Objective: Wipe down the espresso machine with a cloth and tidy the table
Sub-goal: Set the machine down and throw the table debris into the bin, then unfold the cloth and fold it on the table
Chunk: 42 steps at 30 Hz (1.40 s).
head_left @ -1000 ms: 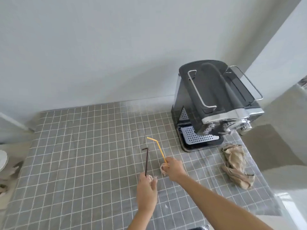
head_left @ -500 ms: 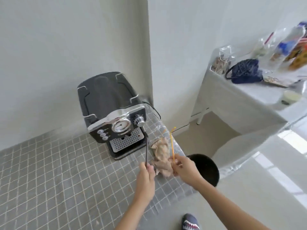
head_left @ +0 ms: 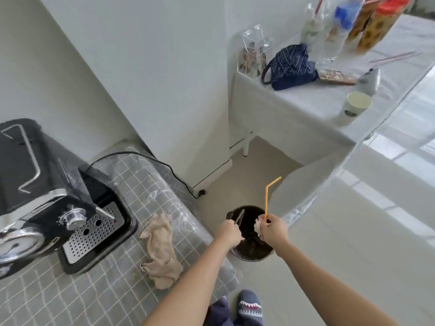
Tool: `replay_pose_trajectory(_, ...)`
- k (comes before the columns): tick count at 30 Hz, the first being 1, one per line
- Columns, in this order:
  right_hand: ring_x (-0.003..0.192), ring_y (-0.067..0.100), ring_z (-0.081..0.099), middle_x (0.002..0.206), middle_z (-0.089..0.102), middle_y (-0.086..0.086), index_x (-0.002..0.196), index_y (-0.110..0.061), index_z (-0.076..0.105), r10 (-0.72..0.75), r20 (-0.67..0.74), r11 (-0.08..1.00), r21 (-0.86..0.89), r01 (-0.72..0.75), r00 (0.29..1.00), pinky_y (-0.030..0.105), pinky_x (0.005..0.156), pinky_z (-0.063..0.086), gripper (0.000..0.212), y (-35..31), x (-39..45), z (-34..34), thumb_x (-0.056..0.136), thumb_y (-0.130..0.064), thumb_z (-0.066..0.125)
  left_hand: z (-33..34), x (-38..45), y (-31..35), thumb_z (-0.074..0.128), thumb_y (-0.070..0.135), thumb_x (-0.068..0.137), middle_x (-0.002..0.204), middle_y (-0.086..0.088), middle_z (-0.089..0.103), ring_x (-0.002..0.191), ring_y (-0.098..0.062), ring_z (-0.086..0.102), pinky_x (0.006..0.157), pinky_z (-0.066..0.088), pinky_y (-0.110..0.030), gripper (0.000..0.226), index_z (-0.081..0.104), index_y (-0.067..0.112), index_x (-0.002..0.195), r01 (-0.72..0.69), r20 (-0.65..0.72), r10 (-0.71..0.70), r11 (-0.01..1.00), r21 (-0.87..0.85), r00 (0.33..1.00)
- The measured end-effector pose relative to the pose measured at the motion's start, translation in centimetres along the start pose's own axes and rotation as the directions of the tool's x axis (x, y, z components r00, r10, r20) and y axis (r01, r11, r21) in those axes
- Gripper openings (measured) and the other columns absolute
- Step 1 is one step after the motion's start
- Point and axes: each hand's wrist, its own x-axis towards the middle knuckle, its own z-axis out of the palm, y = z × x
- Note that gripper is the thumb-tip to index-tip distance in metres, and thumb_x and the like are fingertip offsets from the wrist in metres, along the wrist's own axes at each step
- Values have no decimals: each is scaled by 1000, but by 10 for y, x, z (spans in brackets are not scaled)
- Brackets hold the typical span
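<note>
Both of your hands are out over the dark round bin (head_left: pixel 253 245) on the floor, just past the table's edge. Your left hand (head_left: pixel 229 232) is closed around a dark straw (head_left: pixel 239 217) that angles up and away over the bin's mouth; your right hand (head_left: pixel 273 229) is closed on a yellow bendy straw (head_left: pixel 267 201) standing upright, with a crumpled bit of pale paper (head_left: pixel 258 225) bunched in the same grip. The beige cloth (head_left: pixel 161 251) lies rumpled on the grey checked table (head_left: pixel 58 300), near its right edge, touched by neither hand. Just to its left sits the black espresso machine (head_left: pixel 47 196), its perforated drip tray (head_left: pixel 91 234) facing you and its cord (head_left: pixel 150 161) trailing off the table's far corner. Farther right stands a white side table (head_left: pixel 294 109) holding a blue bag (head_left: pixel 290 67) and a paper cup (head_left: pixel 355 105).
</note>
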Motion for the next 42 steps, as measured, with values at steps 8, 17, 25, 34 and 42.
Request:
replay_pose_trajectory(8,116,31,55,130,57,13,145,-16,38,153,42,959,-249,-138,987,41,101,46,52,45,72,24,95,-11,49,38,60,-6,33,24,100,147,-12,39,133,-30,40,100,38,-32,45,33,10,143,122,130,-96,971,-205,987)
replay_pose_trajectory(17,112,31,58,132,54,14,141,-18,43,232,105,924,-334,-185,967,40,93,54,46,59,69,22,95,-9,44,32,52,-21,35,21,99,148,-10,40,136,-25,38,110,33,-34,45,35,9,142,77,33,-70,954,-291,997)
replay_pose_trajectory(25,75,21,65,92,67,2,125,-16,60,25,207,931,-360,53,978,30,65,53,34,-14,33,28,93,-12,47,-33,-21,-24,43,22,97,130,-5,58,118,-16,56,96,40,-20,36,51,13,131,-194,-305,61,884,-426,950)
replay_pose_trajectory(34,89,16,66,101,69,3,99,-27,66,-243,636,779,-321,538,732,17,64,50,24,-70,-81,91,86,-8,60,-47,-109,-167,60,12,83,150,9,28,139,-17,28,116,27,-41,66,34,28,141,-60,-542,18,996,-59,840)
replay_pose_trajectory(42,80,4,55,95,64,-7,79,-31,64,-347,714,480,-422,769,608,18,75,48,14,-55,-147,141,81,-20,71,-46,-126,-223,65,31,83,101,14,60,98,-12,49,93,38,-28,26,61,30,108,-33,-561,92,993,115,822)
